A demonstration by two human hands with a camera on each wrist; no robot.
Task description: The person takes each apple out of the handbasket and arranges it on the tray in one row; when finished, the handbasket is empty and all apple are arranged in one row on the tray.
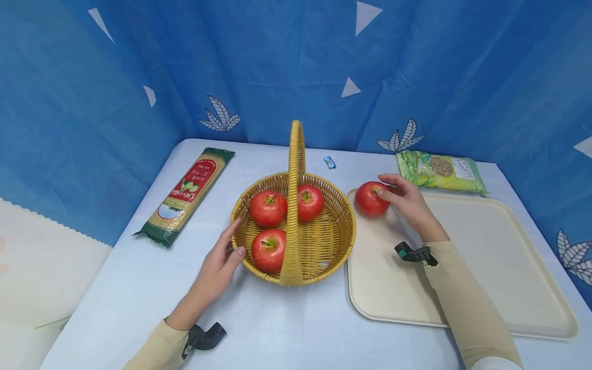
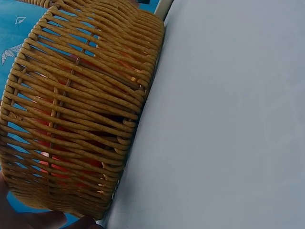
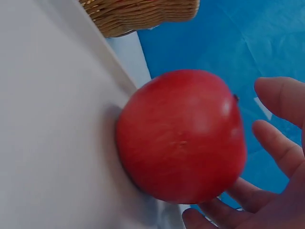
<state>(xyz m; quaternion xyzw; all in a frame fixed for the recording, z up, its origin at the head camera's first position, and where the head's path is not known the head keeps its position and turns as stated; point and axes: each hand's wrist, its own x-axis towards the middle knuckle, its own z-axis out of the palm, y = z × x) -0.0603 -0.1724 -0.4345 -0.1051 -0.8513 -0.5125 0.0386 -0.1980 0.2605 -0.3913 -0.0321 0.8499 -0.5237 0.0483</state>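
Observation:
A yellow-brown wicker basket (image 1: 319, 252) with a tall arched handle holds three red apples, among them a front apple (image 1: 269, 250). My left hand (image 1: 219, 262) is at the basket's left side, thumb and fingers spread beside the rim; in the left wrist view only a few dark fingertips (image 2: 45, 219) show below the wicker wall. Another red apple (image 3: 181, 136) sits on the beige tray (image 1: 485, 257) at its far left corner. My right hand (image 1: 407, 203) reaches around that apple from the right, fingers spread. In the right wrist view its thumb stands apart from the skin; whether the lower fingers touch is unclear.
A green-ended pasta packet (image 1: 187, 195) lies at the left. Behind the tray lies a green bag (image 1: 441, 172) with a round window. A small blue-green wrapped piece (image 1: 330, 162) lies behind the basket. Blue cloth (image 1: 296, 67) hangs along the table's back edge.

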